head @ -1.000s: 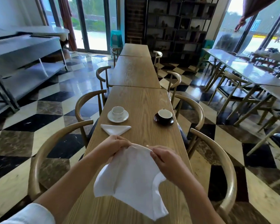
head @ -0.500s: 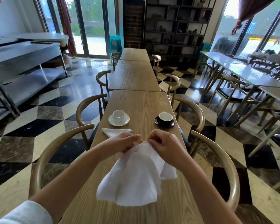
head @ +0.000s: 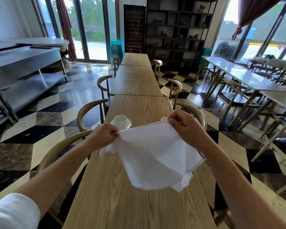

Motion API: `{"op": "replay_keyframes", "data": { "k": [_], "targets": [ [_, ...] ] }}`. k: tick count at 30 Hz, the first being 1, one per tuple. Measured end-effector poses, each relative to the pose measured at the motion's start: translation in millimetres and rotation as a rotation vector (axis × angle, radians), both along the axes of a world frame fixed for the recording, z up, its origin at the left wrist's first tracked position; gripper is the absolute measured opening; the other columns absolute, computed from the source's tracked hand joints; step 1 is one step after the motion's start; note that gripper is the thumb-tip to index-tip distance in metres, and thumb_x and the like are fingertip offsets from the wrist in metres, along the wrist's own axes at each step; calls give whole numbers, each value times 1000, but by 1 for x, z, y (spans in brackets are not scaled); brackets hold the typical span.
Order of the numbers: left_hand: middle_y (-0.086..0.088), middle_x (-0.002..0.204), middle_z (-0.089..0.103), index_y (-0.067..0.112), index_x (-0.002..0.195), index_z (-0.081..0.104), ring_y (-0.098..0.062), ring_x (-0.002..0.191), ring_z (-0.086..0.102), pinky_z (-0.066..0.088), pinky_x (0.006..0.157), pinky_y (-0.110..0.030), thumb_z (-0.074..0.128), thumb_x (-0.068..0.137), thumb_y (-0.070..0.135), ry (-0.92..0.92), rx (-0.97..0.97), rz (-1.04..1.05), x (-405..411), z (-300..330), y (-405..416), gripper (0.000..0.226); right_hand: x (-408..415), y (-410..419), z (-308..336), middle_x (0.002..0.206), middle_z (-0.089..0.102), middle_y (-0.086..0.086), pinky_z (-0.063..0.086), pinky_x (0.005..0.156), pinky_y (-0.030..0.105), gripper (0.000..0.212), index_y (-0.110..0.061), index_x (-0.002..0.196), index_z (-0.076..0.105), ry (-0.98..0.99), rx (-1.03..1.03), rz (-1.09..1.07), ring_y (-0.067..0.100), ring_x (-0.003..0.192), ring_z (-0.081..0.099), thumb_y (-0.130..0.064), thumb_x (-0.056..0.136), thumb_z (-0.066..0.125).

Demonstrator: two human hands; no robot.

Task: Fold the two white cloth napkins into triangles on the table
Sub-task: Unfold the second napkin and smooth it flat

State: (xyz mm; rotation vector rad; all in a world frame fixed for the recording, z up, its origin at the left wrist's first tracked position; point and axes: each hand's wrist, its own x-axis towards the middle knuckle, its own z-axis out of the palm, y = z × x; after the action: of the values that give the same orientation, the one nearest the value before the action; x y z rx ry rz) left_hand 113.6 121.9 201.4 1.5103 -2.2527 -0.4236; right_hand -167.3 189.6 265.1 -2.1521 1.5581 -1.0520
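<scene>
A white cloth napkin [head: 153,156] hangs spread in the air above the wooden table [head: 116,200]. My left hand [head: 104,135] pinches its upper left corner. My right hand [head: 182,125] pinches the upper right corner, held slightly higher. The top edge is stretched taut between them, and the rest of the cloth droops toward the table with a corner trailing at the lower right. The second napkin, folded into a triangle in the earlier frames, is hidden behind my left hand and the held cloth.
A white cup on a white saucer [head: 121,121] stands just beyond my hands. The rim of a second cup [head: 164,119] peeks out beside my right hand. Wooden armchairs [head: 89,113] line both sides of the table. More tables stand to the right.
My hands were close together at the napkin's top half a second ago. They have moved apart and upward, pulling the top edge taut and spreading the cloth open in the air.
</scene>
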Motion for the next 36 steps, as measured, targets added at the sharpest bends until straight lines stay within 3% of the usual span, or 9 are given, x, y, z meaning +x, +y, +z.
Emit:
{"op": "replay_keyframes", "data": {
  "k": [2, 5, 7, 11, 15, 18, 25, 32, 36],
  "targets": [
    [-5, 72, 68, 17, 75, 71, -18, 68, 62, 49, 64, -30, 55, 89, 11, -2, -5, 61, 14, 3, -13, 22, -11, -3, 2, 76, 56, -13, 42, 64, 6, 24, -32, 77, 52, -63, 8, -8, -9, 67, 52, -12, 91, 54],
    [2, 78, 71, 18, 83, 74, -12, 72, 63, 45, 65, -18, 58, 88, 13, -2, -25, 59, 29, 13, -23, 18, -26, -7, 5, 74, 56, -8, 42, 61, 10, 19, -27, 77, 55, -92, 72, -9, -4, 62, 52, -12, 89, 56],
    [6, 81, 71, 19, 87, 75, -4, 72, 60, 40, 65, -11, 60, 86, 11, -27, -52, 34, 36, 20, -25, 18, -36, -7, 6, 74, 56, -6, 44, 59, 12, 14, -23, 81, 59, -44, 148, 5, -1, 61, 52, -9, 84, 60],
    [14, 77, 68, 20, 89, 76, -1, 71, 61, 45, 69, -17, 64, 84, 10, 6, -80, -5, 42, 32, -27, 17, -54, -8, 5, 87, 58, -4, 44, 66, 16, 25, -21, 99, 59, 199, 283, 55, 9, 75, 56, -8, 78, 63],
    [12, 79, 65, 16, 92, 76, -2, 72, 60, 43, 70, -14, 65, 83, 6, 16, -166, -27, 41, 40, -38, 17, -75, -22, -1, 73, 56, -10, 34, 62, 15, 24, -27, 76, 59, 487, 364, -4, 5, 71, 50, -3, 80, 57],
    [9, 79, 65, 17, 92, 75, 0, 70, 57, 44, 70, -14, 64, 85, 8, -25, -174, -12, 42, 41, -51, 16, -86, -36, -14, 68, 55, -9, 36, 61, 15, 21, -24, 66, 60, 566, 363, -101, 7, 67, 52, -10, 81, 61],
    [-9, 96, 73, 11, 95, 75, -25, 86, 66, 52, 81, -36, 58, 90, 12, -95, -345, 82, 28, 54, -81, 18, -80, -76, -15, 69, 64, -4, 52, 66, 30, 19, -22, 70, 64, 472, -6, -393, 13, 65, 59, -15, 85, 55],
    [-14, 80, 72, 7, 86, 75, -34, 75, 64, 49, 68, -38, 61, 86, 3, -16, -679, 147, 23, 76, -79, 14, -87, -94, 6, 66, 68, 3, 52, 76, 39, 21, -13, 83, 71, 532, -305, -470, 22, 59, 61, -19, 91, 53],
    [-10, 80, 73, 8, 85, 75, -30, 73, 67, 52, 68, -38, 69, 81, 2, -22, -727, 74, 25, 48, -49, 9, -100, -79, -23, 68, 69, 0, 49, 83, 41, 16, -15, 80, 71, 483, -350, -442, 19, 62, 63, -23, 88, 60]
  ]
}}
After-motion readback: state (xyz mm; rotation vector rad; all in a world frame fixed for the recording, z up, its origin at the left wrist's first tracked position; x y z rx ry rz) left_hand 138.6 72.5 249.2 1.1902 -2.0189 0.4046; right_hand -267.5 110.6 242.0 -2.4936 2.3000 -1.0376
